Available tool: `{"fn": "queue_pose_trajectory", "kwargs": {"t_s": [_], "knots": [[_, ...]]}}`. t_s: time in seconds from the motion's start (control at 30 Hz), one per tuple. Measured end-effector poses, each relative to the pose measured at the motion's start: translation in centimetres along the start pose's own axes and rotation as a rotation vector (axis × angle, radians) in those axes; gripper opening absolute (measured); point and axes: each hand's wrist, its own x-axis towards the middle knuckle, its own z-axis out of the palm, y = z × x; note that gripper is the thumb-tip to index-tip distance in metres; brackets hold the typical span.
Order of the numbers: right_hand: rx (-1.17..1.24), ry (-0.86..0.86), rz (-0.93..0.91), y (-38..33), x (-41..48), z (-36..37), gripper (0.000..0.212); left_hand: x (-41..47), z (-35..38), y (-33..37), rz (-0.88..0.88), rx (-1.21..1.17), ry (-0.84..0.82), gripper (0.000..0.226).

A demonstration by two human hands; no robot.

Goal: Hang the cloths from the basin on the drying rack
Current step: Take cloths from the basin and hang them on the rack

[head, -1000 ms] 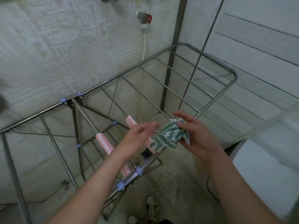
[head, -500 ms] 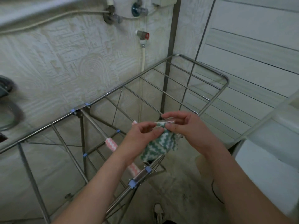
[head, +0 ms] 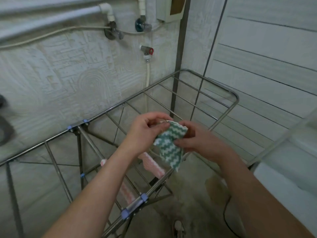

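One green cloth (head: 169, 146), pinched by left hand (head: 145, 130) and right hand (head: 197, 140), over one rack (head: 235, 98)

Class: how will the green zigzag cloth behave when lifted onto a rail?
Probably floppy: below the left hand and right hand, the green zigzag cloth droops and folds. Likely light, since fingertip pinches carry it. Textured weave suggests little slipping.

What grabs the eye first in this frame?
The green-and-white zigzag cloth at centre, held by the left hand and right hand above the silver wire drying rack. Below it, a pink-and-white zigzag cloth hangs over a rack bar. A red-capped metal tap sits on the wall behind.
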Motion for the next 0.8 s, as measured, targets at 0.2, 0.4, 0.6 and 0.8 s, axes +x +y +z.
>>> {"fn": "queue_pose_trajectory", "kwargs": {"t_s": [0.2,0.4,0.6,0.8], "knots": [[0.049,0.047,0.061,1.4,2.2,-2.6,0.029,3.6,0.5,-1.9,0.013,0.377,0.051,0.04],[-0.092,0.137,0.098,2.9,3.6,-6.0,0.019,4.9,1.5,-4.5,0.044,0.276,0.343,0.029],[-0.31,-0.207,-0.085,2.1,6.2,-6.1,0.075,5.3,3.3,-3.2,-0.023,0.193,-0.082,0.022],[-0.371,-0.356,-0.078,2.0,7.5,-5.1,0.009,6.0,0.9,-1.9,-0.111,0.173,-0.197,0.021]]}}
